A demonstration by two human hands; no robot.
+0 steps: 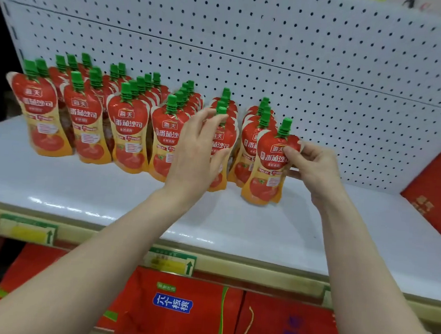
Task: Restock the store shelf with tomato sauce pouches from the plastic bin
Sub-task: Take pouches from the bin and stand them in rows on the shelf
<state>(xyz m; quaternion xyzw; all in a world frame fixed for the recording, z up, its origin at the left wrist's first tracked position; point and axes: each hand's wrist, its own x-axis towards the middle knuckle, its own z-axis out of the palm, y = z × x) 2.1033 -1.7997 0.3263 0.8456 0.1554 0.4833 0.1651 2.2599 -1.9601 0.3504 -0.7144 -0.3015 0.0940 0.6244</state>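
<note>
The right hand pinched the top edge of the front pouch, upright on the shelf heading the rightmost row, while the left hand, fingers spread, rested against the neighbouring row; an abrupt release would likely have toppled the soft pouch forward.

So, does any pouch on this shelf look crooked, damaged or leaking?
Nothing looks spilled or torn. The front pouch of the rightmost row stands off to the right of its row and leans slightly, but the right hand pinches its top edge. The pouches at far left are bunched, their green caps not in line.
</note>
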